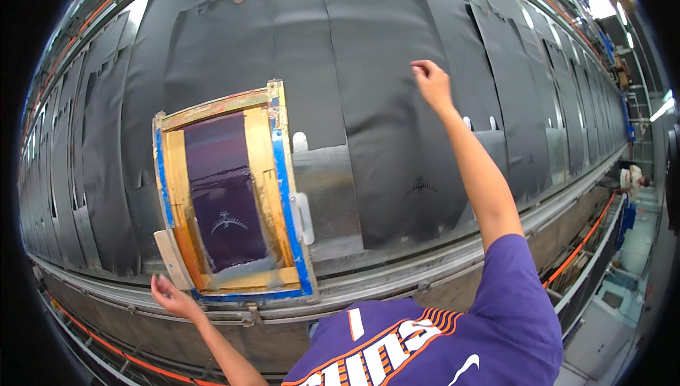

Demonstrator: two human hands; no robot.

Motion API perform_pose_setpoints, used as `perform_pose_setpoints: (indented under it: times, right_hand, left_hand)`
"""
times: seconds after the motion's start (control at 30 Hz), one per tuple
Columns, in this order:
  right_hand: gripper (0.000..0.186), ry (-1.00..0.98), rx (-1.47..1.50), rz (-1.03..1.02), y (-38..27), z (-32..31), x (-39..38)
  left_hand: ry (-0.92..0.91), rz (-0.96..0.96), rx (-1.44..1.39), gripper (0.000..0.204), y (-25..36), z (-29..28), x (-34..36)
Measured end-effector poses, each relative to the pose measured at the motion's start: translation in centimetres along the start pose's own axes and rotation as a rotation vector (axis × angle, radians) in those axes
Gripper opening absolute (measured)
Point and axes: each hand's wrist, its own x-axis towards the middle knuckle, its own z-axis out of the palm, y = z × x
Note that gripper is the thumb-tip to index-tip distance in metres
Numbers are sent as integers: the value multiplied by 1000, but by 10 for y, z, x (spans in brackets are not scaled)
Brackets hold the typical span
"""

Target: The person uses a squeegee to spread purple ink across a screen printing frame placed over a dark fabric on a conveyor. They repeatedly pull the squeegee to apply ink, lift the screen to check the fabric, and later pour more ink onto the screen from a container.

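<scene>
The framed screen (285, 173) points its long axis away, far end leaning left; the left hand (177, 299) has released fingers, the right hand's (434, 88) state I cannot tell.

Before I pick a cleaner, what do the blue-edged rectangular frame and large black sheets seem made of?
Blue-edged rectangular frame: possibly wood or metal, patchy blue coating obscuring it. Large black sheets: perhaps leather or synthetic; matte, softly creased.
</scene>
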Motion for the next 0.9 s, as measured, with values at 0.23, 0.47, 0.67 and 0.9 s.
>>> perform_pose_setpoints:
  times: [0.23,0.47,0.67,0.9]
  right_hand:
    - [24,101,17,62,97,-5,22]
    - [26,148,-59,-14,96,4,62]
    - [51,72,167,-30,23,21,101]
    - [80,40,184,-34,-84,-40,109]
  left_hand:
    - [-936,10,-750,39,322,261,-56]
    - [-956,-74,-444,84,422,485,-31]
    - [-996,66,-635,33,452,501,-53]
    - [-962,816,-1026,20,494,418,-103]
